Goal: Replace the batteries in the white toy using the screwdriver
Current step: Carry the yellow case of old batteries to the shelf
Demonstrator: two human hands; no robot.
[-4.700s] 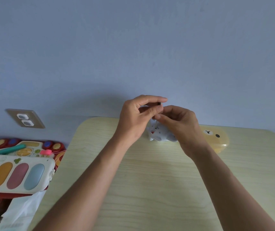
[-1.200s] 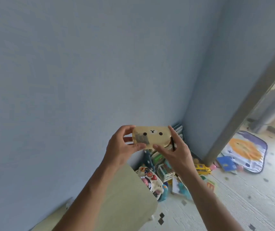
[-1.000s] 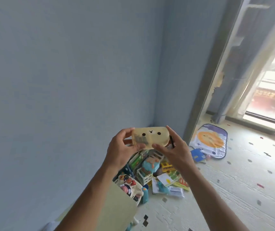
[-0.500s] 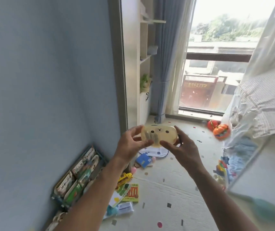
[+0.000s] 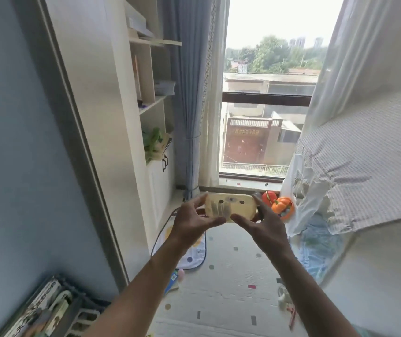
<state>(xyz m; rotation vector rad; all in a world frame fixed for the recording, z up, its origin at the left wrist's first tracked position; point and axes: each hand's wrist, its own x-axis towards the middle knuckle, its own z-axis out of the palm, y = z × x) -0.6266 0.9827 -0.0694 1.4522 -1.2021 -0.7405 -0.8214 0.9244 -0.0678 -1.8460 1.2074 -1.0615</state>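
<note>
Both hands share the grip on a yellow case [image 5: 231,206] with a small bear face, held up in the air at chest height before the window [image 5: 265,98]. Left hand [image 5: 192,221] clasps its left end, thumb across the front and fingers behind; right hand [image 5: 262,226] clasps the right end the same way, thumb under the front edge. Thin grey shapes show through the case's translucent front near the left thumb; what they are cannot be told. White toy and screwdriver are not in view. Orange pumpkin toys [image 5: 282,205] lie on the floor [image 5: 231,276] beyond the right hand.
</note>
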